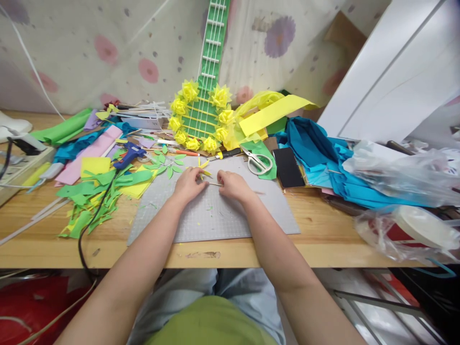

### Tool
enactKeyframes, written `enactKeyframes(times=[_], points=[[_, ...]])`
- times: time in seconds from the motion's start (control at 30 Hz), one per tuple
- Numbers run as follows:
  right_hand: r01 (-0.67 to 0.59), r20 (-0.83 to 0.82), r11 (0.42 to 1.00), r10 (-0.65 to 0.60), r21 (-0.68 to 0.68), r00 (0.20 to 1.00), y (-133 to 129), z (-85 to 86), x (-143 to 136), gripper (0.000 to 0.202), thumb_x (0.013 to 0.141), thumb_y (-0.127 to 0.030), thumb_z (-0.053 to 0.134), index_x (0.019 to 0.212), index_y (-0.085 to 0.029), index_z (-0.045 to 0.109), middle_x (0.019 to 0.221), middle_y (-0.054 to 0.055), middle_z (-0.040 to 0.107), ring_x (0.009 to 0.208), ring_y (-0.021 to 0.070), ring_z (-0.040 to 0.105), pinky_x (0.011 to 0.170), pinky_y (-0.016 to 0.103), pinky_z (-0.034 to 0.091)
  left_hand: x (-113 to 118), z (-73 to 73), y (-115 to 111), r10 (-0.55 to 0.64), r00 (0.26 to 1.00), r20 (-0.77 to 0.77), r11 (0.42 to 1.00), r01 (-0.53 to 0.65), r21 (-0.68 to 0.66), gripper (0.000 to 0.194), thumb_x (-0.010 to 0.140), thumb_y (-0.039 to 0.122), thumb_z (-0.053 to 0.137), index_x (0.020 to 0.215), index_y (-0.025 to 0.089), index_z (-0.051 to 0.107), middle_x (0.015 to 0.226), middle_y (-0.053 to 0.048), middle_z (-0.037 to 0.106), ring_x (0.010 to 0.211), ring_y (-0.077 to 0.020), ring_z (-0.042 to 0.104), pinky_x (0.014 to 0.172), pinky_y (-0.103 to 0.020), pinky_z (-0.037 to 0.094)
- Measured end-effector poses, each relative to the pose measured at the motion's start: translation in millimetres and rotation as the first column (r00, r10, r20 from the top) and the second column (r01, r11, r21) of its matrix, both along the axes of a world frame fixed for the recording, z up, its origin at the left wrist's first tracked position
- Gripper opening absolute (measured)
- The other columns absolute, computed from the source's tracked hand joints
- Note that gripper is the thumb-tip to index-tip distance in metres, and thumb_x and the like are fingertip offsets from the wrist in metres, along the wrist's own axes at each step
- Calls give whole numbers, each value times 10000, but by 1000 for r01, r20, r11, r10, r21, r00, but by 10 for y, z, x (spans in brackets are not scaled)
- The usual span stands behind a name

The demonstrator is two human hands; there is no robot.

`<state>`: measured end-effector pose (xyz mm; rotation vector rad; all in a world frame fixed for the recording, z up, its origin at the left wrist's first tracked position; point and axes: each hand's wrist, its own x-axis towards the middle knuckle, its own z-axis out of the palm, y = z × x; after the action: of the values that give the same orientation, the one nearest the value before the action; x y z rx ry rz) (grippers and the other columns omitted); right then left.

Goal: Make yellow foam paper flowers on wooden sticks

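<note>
Toward the mat's (212, 223) twelve o'clock, a stick (214, 184) is pinched by right fingers (224, 179), yellow strip (205, 164) by left fingers (196, 174), likely for control.

We see a dull, wood-like stick (214, 184); matt grey mat (212, 225); smooth wooden worktop (312, 225); glossy phone (288, 167); crinkled blue paper (311, 143); shiny, clear plastic bag (388, 167).

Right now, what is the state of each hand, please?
Left hand: closed, seemingly pinching yellow paper strips.
Right hand: closed, holding a thin stick.
</note>
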<state>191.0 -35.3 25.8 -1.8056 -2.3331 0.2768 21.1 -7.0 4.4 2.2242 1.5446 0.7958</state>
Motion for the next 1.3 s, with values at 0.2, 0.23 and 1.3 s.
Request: enactKeyframes(times=[0.2,0.23,1.3], points=[[234,-173,960,-207,152,963,95,-47,69,263,752,-97,391,955,-171,540,961,107,547,826,199,531,697,301,392,-9,-48,76,127,987,101,991,-130,24,177,707,193,503,882,214,520,789,-2,553,677,-127,512,630,-256,398],[244,-229,951,-198,192,953,97,-37,64,264,782,-113,369,973,-168,543,989,111,541,854,198,531,714,303,397,-7,-49,77,131,984,124,991,-134,16,202,704,189,504,905,216,504,789,2,558,665,-123,513,627,-253,399],[-150,-160,956,194,252,968,13,-86,-156,294,854,-137,348,1062,-225,537,962,40,617,918,170,496,706,266,363,-39,54,29,-75,970,230,993,93,-67,175,634,175,551,806,184,523,828,-6,584,658,-100,527,662,-246,460]])
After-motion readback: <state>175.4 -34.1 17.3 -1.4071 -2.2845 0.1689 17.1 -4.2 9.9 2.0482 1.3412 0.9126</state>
